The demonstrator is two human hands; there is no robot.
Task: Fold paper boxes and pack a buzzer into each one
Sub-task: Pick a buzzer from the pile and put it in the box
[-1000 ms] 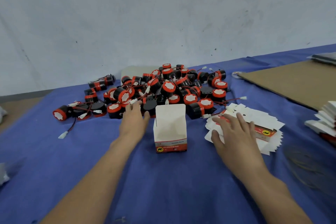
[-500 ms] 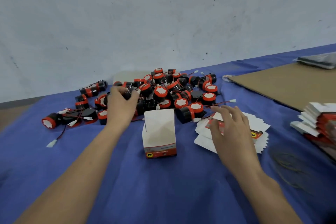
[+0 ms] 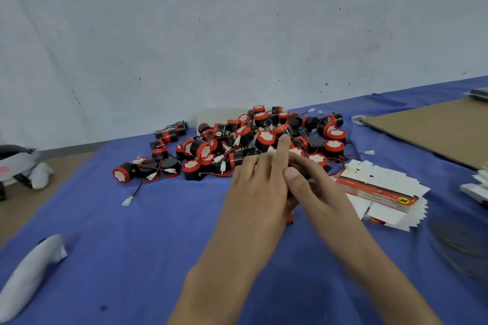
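Observation:
My left hand [image 3: 257,190] and my right hand [image 3: 320,192] meet over the upright paper box [image 3: 290,218]. They cover it except for a red strip at its base. My left index finger points up; the other left fingers reach over the box, and whatever they hold is hidden. The right thumb and fingers close round the top of the box. Just behind the hands lies the pile of black and red buzzers [image 3: 264,138] with their wires. Flat unfolded boxes [image 3: 383,192] are stacked to the right.
A blue cloth [image 3: 132,245] covers the table. A brown cardboard sheet [image 3: 435,129] lies at the back right, more white box blanks [image 3: 476,187] at the right edge. A white cloth [image 3: 31,272] lies front left, a grey device [image 3: 15,163] far left.
My left hand gripped a buzzer in the pile and came back to the box. My right hand left the flat boxes and moved left onto the box. The camera tilted up.

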